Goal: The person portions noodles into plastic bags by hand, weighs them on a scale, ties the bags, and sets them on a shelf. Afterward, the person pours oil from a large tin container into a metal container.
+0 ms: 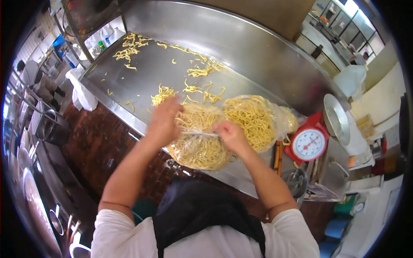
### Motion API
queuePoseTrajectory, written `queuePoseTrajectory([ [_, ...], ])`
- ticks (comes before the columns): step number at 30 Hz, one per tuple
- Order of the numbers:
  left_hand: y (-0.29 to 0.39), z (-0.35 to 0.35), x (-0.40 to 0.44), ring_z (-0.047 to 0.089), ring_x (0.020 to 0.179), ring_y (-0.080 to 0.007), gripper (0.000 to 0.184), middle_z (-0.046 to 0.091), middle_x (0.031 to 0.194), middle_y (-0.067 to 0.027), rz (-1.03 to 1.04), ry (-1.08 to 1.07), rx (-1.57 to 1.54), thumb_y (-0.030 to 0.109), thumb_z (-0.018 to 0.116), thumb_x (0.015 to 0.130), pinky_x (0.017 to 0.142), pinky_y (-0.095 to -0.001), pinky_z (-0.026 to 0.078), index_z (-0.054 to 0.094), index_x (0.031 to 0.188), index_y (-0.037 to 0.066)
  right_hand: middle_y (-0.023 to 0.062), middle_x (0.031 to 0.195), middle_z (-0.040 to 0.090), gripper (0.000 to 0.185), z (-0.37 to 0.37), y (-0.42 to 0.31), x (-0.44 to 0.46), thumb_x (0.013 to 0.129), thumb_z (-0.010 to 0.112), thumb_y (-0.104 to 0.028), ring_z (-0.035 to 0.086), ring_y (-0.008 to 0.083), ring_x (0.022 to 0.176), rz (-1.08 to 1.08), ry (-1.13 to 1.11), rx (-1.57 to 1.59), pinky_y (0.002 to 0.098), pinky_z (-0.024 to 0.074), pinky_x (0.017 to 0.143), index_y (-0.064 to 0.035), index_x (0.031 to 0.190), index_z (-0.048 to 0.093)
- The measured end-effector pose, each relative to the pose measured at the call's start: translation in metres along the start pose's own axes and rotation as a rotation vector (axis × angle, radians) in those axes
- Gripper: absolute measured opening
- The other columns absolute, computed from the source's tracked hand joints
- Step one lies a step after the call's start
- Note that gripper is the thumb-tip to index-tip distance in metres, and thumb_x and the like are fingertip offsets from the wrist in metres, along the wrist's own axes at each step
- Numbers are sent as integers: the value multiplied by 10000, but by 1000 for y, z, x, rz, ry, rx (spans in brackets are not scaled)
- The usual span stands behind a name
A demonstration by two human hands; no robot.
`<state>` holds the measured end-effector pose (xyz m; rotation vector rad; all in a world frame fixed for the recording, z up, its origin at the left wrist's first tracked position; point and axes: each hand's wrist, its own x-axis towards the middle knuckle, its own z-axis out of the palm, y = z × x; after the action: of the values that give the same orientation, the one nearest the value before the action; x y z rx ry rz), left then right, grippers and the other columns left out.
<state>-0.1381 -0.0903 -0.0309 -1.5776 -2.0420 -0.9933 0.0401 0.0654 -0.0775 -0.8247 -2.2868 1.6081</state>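
Observation:
A clear plastic bag of noodles [200, 152] lies at the near edge of the steel table [146, 77], and a white strip or fold crosses its middle. My right hand [229, 134] pinches the right end of that strip. Over the bag's left side is my left hand [165, 122], blurred, its fingers too smeared to read. Another filled noodle bag [251, 120] rests just to the right, touching the first. Loose noodles [163, 93] lie beyond my left hand.
A red scale [309, 144] with a metal pan [336, 119] stands at the right. More loose noodles [200, 71] lie farther back. A white bag [81, 92] hangs at the left corner. Another person [43, 84] is at the far left.

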Motion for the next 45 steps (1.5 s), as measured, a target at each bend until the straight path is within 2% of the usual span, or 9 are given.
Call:
queuePoseTrajectory([
  [3,-16,-3,-8,606,918,-277,224,624,1032,-160,41,-465,-76,-21,606,653,816,-349,462,554,859,51,48,625,558,338,-10,-15,-4,835,646,-366,497,143,551,11,-12,-252,329,421,540,-33,791,611],
  [5,-13,14,-15,604,929,-228,220,621,1062,-134,-416,-567,-742,4,616,714,841,-329,462,560,924,38,69,641,569,284,-12,-39,-16,798,678,-315,515,161,562,-63,-106,-272,323,433,553,-42,771,607],
  [9,36,29,-1,574,917,-119,340,621,1021,-69,-751,-315,-1337,74,657,801,803,-274,470,557,1117,-2,90,824,628,141,-5,-67,-28,724,700,-175,590,252,645,-585,9,-201,341,482,603,-66,764,619],
  [18,39,57,-21,594,784,-210,462,598,866,-115,-369,-278,-696,-27,592,714,719,-308,473,507,1165,27,61,894,643,116,11,-52,-28,803,669,-201,622,282,763,-727,310,-253,353,504,635,-120,884,671],
  [22,48,54,-23,560,726,-195,392,550,772,-85,-205,-156,-331,-57,588,732,667,-299,458,555,1109,45,103,706,616,164,17,-30,-9,879,552,-235,606,256,605,-295,305,-391,343,488,564,-95,876,637],
  [28,40,52,-25,563,784,-336,236,574,809,-149,-68,-110,-331,-33,574,706,699,-413,451,606,928,37,35,682,560,213,-7,-34,4,899,475,-150,560,131,580,300,-265,433,285,463,522,-26,995,618],
  [40,5,10,-12,571,802,-335,72,602,829,-129,68,-174,-100,-15,569,670,726,-390,466,548,714,38,12,638,546,260,3,-17,2,884,587,-286,489,100,601,5,38,-291,280,407,537,-40,804,613],
  [43,4,17,-14,595,810,-277,47,640,898,-101,-249,-477,-394,11,591,727,735,-356,469,572,754,43,54,615,548,269,2,-33,-17,835,636,-266,489,143,561,-80,-31,-340,307,411,530,-29,720,580],
  [45,10,28,-13,601,860,-181,37,653,940,-72,-721,-446,-1167,49,603,793,759,-322,472,603,825,29,80,662,571,211,4,-43,-25,796,662,-196,513,177,562,-247,-39,-220,314,435,545,-19,710,585],
])
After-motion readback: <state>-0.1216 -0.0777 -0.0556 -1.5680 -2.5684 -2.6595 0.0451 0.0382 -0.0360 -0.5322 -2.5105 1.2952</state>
